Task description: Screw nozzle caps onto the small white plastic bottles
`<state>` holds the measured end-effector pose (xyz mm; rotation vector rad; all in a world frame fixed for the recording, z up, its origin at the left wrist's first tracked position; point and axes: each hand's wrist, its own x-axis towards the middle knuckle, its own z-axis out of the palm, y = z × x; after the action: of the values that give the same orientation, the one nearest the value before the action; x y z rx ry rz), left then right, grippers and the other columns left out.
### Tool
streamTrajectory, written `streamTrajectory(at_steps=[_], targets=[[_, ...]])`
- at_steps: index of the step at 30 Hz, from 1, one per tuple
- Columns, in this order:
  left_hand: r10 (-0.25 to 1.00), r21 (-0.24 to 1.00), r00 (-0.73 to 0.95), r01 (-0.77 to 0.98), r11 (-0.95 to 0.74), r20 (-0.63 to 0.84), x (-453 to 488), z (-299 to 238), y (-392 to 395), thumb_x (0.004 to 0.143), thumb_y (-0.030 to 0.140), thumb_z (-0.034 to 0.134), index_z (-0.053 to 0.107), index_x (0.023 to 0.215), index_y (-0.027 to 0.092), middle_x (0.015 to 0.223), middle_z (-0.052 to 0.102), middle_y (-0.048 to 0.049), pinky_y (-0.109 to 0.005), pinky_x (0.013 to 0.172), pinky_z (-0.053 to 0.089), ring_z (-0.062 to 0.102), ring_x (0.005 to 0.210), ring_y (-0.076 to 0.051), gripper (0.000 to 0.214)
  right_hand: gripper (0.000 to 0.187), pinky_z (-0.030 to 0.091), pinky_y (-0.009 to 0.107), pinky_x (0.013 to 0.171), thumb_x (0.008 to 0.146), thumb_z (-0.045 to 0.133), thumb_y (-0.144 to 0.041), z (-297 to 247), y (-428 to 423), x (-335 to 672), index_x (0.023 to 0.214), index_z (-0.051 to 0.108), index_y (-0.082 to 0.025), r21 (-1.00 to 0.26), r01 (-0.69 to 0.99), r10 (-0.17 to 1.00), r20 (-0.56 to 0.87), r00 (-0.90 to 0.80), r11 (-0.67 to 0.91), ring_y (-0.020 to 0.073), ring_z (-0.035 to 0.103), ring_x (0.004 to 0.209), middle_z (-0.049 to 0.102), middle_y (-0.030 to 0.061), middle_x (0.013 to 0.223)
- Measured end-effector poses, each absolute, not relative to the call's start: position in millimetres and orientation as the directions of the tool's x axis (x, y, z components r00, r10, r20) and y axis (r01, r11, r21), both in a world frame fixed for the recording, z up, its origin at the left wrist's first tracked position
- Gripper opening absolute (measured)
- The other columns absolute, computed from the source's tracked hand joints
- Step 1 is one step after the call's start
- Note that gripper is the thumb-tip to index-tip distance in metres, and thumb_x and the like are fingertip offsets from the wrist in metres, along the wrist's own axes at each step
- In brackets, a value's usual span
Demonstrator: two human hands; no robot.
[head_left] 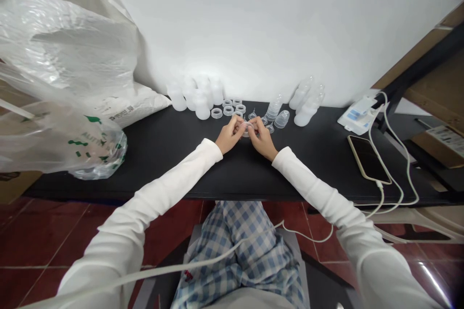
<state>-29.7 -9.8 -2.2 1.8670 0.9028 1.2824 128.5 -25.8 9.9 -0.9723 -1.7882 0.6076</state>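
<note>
Head view: both arms in white long sleeves reach forward and converge over the middle of the black desk (174, 154). The left hand (230, 136) and right hand (261, 139) rest with their heels on the desk, fingers curled inward and tips meeting. Both pinch a small clear plastic part (247, 129) between them, just above the desk surface; its exact shape is hidden by the fingers.

Behind the hands, against the white wall, a cluster of upright white plastic bottles (197, 97) stands to the left, uncapped as far as can be told. Just beside them lie several translucent rings (228, 109), flat and round. To the right are a tilted stack of clear caps (273, 108), a clear dome cap (282, 119) on its side, and more translucent bottles (306, 102) leaning toward the wall.

At the far left, crinkled, glossy plastic bags (61, 82) sit on the desk edge; the lowest one holds more clear pieces. On the right lie a smartphone (369, 158), screen up with a white cable plugged in, and a white power strip (357, 116).
</note>
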Motion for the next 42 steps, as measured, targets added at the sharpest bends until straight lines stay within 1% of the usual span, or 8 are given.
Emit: streamTrajectory(at_steps=[7,14,19,27,32,36,39,42], targets=[[0.795,0.764,0.296,0.242,-0.599,0.529,-31.2,-6.5,-6.9,0.098,0.055,0.047,0.046,0.092,0.021,0.075,0.064,0.0006,-0.025,0.063,0.049,0.062,0.063,-0.012,0.034,0.025,0.036,0.029,0.056,0.099,0.046,-0.047,4.6,-20.9,128.5,0.089,0.043,-0.024,-0.714,0.378,0.806,0.551,-0.215,0.589,0.0124,0.044,0.053,0.048,-0.0056,0.063],[0.765,0.693,0.308,0.325,-0.643,0.566,-31.2,-9.0,-2.3,0.100,0.051,0.045,0.043,0.092,0.022,0.075,0.059,0.0000,-0.028,0.066,0.049,0.061,0.065,-0.015,0.030,0.024,0.038,0.030,0.059,0.100,0.046,-0.046,1.8,-19.1,128.3,0.090,0.043,-0.024,-0.681,0.422,0.796,0.563,-0.222,0.599,0.0134,0.045,0.056,0.050,-0.0042,0.066],[0.784,0.714,0.298,0.324,-0.620,0.545,-31.3,-5.3,-5.1,0.100,0.049,0.046,0.045,0.092,0.022,0.072,0.057,0.0013,-0.027,0.064,0.046,0.056,0.060,-0.014,0.028,0.026,0.038,0.030,0.059,0.100,0.044,-0.048,1.1,-20.0,127.8,0.093,0.043,-0.024,-0.703,0.399,0.806,0.552,-0.216,0.589,0.0134,0.047,0.057,0.052,-0.0034,0.068],[0.789,0.797,0.358,0.169,-0.580,0.499,-32.9,-8.1,-5.4,0.098,0.052,0.046,0.045,0.099,0.022,0.074,0.061,0.0010,-0.026,0.064,0.049,0.059,0.063,-0.013,0.030,0.030,0.039,0.029,0.057,0.099,0.045,-0.054,6.1,-21.7,131.6,0.096,0.045,-0.024,-0.735,0.350,0.814,0.530,-0.236,0.580,0.0129,0.048,0.058,0.057,-0.0022,0.073],[0.783,0.749,0.330,0.254,-0.612,0.527,-34.2,-6.1,-5.3,0.096,0.043,0.053,0.048,0.096,0.021,0.069,0.058,0.0035,-0.022,0.059,0.044,0.054,0.058,-0.011,0.022,0.027,0.039,0.029,0.057,0.095,0.051,-0.050,5.9,-21.7,131.7,0.090,0.043,-0.024,-0.741,0.375,0.830,0.509,-0.226,0.557,0.0123,0.046,0.054,0.055,-0.0052,0.065],[0.782,0.715,0.303,0.319,-0.622,0.545,-34.5,-0.3,-7.5,0.095,0.037,0.053,0.049,0.091,0.021,0.062,0.053,0.0056,-0.023,0.057,0.039,0.048,0.053,-0.010,0.017,0.027,0.039,0.029,0.057,0.095,0.052,-0.048,4.7,-22.6,128.9,0.089,0.041,-0.025,-0.775,0.365,0.856,0.481,-0.191,0.517,0.0124,0.049,0.054,0.060,-0.0042,0.066],[0.777,0.712,0.313,0.317,-0.627,0.545,-34.5,2.3,-8.0,0.096,0.038,0.053,0.051,0.090,0.021,0.060,0.049,0.0064,-0.022,0.056,0.037,0.046,0.051,-0.010,0.018,0.027,0.038,0.030,0.056,0.095,0.052,-0.050,4.6,-23.4,128.7,0.089,0.041,-0.025,-0.782,0.362,0.861,0.473,-0.185,0.507,0.0127,0.049,0.053,0.058,-0.0053,0.064],[0.779,0.733,0.322,0.277,-0.621,0.538,-35.1,1.9,-6.6,0.097,0.043,0.052,0.052,0.092,0.021,0.062,0.054,0.0053,-0.022,0.057,0.039,0.049,0.053,-0.010,0.023,0.029,0.038,0.030,0.057,0.096,0.050,-0.053,4.6,-23.0,130.0,0.090,0.042,-0.025,-0.771,0.366,0.852,0.490,-0.182,0.521,0.0132,0.049,0.054,0.056,-0.0055,0.063]])
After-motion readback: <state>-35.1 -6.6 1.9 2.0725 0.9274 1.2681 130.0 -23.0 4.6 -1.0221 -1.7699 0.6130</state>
